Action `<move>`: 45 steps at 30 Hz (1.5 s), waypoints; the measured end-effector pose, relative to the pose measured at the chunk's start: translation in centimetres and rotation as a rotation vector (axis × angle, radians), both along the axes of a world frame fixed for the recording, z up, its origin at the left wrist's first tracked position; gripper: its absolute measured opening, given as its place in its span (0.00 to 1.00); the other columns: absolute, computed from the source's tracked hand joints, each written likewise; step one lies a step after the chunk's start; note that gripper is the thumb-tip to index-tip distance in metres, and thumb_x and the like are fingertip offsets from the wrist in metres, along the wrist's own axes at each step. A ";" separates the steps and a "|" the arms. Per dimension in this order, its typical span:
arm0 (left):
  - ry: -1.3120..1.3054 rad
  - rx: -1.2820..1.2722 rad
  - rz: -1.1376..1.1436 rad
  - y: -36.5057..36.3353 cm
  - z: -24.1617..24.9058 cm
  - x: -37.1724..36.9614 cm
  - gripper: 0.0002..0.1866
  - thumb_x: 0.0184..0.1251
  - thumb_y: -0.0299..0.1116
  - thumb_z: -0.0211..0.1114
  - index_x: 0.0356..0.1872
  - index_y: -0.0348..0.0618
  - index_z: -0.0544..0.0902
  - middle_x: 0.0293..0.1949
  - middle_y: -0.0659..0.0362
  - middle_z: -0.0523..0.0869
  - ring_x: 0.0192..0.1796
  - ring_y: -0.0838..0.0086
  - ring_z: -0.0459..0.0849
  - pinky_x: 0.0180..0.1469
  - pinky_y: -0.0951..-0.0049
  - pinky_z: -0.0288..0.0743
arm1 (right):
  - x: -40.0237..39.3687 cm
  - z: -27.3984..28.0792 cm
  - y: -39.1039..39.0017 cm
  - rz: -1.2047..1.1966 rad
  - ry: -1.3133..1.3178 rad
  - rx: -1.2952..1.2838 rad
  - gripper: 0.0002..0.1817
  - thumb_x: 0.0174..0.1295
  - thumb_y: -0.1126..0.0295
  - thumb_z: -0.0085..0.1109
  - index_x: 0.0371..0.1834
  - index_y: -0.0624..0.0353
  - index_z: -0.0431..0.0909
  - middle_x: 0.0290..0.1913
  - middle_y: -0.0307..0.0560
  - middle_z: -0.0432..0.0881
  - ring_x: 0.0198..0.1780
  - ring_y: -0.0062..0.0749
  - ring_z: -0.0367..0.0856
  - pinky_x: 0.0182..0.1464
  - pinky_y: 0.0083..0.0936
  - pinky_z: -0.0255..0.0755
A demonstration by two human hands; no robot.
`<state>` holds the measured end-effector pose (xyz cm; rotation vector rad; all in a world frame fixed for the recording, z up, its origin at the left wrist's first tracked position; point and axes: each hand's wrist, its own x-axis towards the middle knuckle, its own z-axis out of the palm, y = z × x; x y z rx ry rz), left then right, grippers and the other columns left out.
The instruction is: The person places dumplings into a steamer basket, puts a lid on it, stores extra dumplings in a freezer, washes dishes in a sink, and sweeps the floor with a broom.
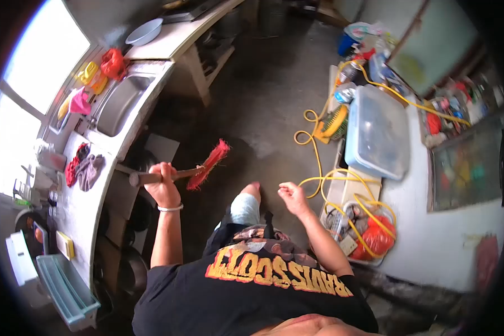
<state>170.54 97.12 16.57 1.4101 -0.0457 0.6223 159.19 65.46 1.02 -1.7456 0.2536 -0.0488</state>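
My left hand (163,186), with a white band at the wrist, is closed around the wooden handle of a broom (208,165). Its red bristle head points forward and to the right, above the dark floor. The handle's thick end sticks out to the left of my fist, beside the counter. My right hand (293,197) hangs in the air on the other side of my body, fingers loosely bent and a little apart, with nothing visible in it. Closest to that hand is a loop of yellow hose (318,178).
On the left, a counter (107,162) carries a metal sink (123,106), cloths (88,171) and a grey basin (144,32). Along the right wall are a lidded plastic box (378,131), a basket with a red bag (375,238) and cluttered items. Yellow hose loops reach onto the floor (257,106).
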 end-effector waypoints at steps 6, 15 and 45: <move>-0.037 0.200 0.186 0.5 -1.3 13.3 0.11 0.60 0.35 0.66 0.23 0.39 0.78 0.16 0.65 0.76 0.19 0.85 0.73 0.23 0.85 0.66 | 18.7 6.7 -8.0 0.221 -0.059 -0.109 0.08 0.54 0.77 0.60 0.38 0.65 0.77 0.31 0.41 0.80 0.34 0.20 0.77 0.39 0.17 0.73; 0.307 0.558 0.806 -0.9 -3.5 40.8 0.11 0.55 0.34 0.69 0.24 0.37 0.79 0.15 0.63 0.74 0.21 0.83 0.71 0.26 0.78 0.67 | 64.6 8.7 -14.1 0.313 -0.301 -0.207 0.07 0.61 0.76 0.54 0.40 0.66 0.75 0.33 0.38 0.78 0.34 0.17 0.75 0.39 0.16 0.71; 0.495 -0.053 1.565 6.8 -16.1 50.6 0.06 0.54 0.30 0.67 0.30 0.39 0.81 0.24 0.63 0.80 0.29 0.78 0.77 0.35 0.74 0.72 | 97.9 25.4 46.8 1.483 -0.533 0.089 0.17 0.48 0.71 0.60 0.42 0.65 0.75 0.29 0.47 0.82 0.31 0.28 0.81 0.36 0.24 0.75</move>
